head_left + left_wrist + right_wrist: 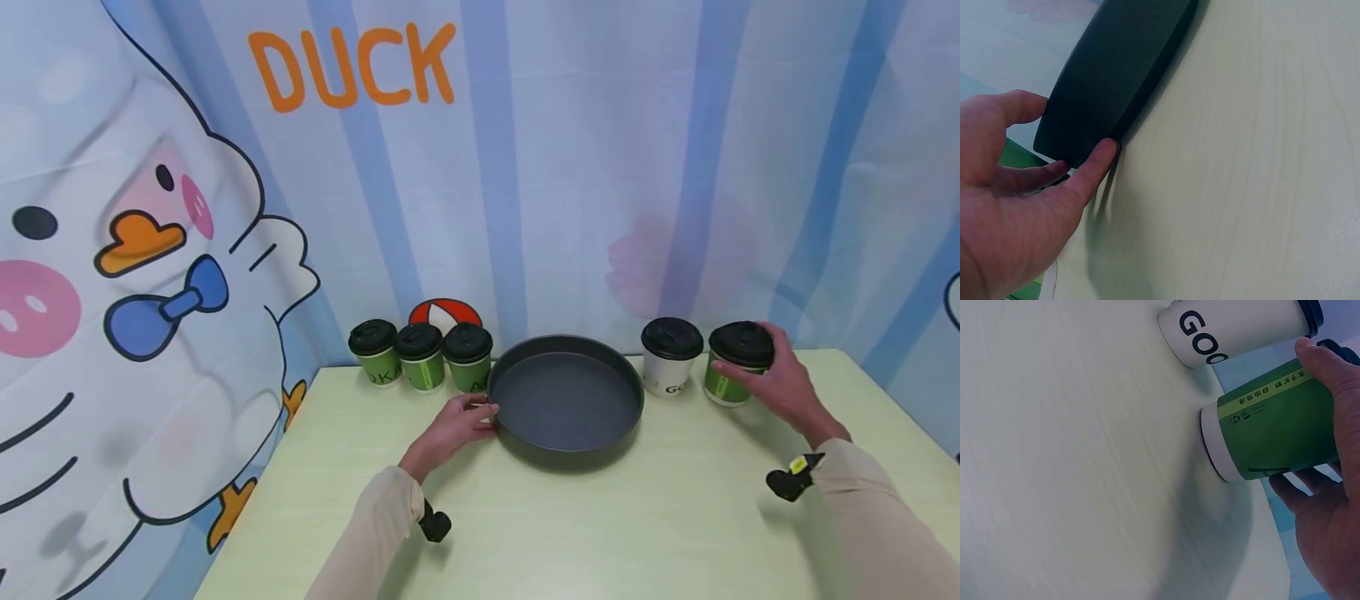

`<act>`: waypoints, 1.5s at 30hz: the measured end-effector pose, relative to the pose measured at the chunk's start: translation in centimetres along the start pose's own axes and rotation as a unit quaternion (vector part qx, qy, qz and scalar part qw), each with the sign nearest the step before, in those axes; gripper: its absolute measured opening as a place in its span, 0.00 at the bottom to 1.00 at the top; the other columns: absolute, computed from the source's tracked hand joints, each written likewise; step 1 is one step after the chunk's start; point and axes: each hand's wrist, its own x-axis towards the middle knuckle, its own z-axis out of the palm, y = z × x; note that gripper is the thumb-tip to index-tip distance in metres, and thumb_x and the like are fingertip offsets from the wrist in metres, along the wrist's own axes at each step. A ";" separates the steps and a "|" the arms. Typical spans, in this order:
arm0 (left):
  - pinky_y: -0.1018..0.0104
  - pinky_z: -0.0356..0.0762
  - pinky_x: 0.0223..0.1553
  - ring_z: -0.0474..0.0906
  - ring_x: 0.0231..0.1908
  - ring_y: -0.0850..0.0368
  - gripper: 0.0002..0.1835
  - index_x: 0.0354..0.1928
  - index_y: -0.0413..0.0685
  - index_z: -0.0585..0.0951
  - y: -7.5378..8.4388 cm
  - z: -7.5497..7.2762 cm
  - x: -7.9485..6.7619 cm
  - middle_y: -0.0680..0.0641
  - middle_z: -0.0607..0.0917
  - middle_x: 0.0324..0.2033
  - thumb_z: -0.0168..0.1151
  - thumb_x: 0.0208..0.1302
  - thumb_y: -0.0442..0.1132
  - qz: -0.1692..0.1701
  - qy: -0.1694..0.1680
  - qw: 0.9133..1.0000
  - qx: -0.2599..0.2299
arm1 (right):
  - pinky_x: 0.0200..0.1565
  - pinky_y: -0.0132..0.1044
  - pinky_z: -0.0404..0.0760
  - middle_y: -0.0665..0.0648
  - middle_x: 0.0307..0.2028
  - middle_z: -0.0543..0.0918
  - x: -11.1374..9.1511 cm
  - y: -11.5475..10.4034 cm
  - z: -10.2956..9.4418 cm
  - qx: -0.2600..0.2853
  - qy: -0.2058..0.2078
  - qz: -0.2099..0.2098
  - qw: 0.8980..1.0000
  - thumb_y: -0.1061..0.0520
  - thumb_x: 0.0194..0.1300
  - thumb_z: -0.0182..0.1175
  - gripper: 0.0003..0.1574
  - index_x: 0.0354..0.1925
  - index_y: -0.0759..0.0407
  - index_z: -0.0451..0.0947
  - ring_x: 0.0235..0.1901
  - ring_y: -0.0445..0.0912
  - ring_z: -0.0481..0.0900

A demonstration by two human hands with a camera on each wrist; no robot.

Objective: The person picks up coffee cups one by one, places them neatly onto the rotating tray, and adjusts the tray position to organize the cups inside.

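Note:
A round dark grey pan [566, 400] lies in the middle of the table. My left hand [459, 429] grips its left side; in the left wrist view, the thumb is on the lower edge of the pan wall [1116, 75] and a finger is at the rim. At the right, my right hand [787, 383] holds a green paper cup [726, 379] with a black lid, thumb on one side and fingers around the other. The right wrist view shows this green cup [1279, 425] upright, its white base close to the tabletop. Beside it stands a white paper cup [667, 367], also black-lidded.
Left of the pan, three green paper cups with black lids stand in a row: one at the outer left [378, 362], a middle one [423, 367] and one [468, 367] near the pan rim. Behind the pale table [600, 533] hangs a printed duck curtain [562, 167].

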 end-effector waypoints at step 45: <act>0.54 0.75 0.55 0.77 0.52 0.47 0.35 0.69 0.30 0.57 -0.1 -0.2 0.3 0.35 0.69 0.60 0.59 0.67 0.41 -0.004 -0.005 1.000 -0.013 | 0.53 0.60 0.65 0.62 0.65 0.60 1.3 -12.1 -4.1 0.069 -0.001 -0.119 0.990 0.52 0.61 0.66 0.55 0.73 0.37 0.43 0.60 0.57 0.62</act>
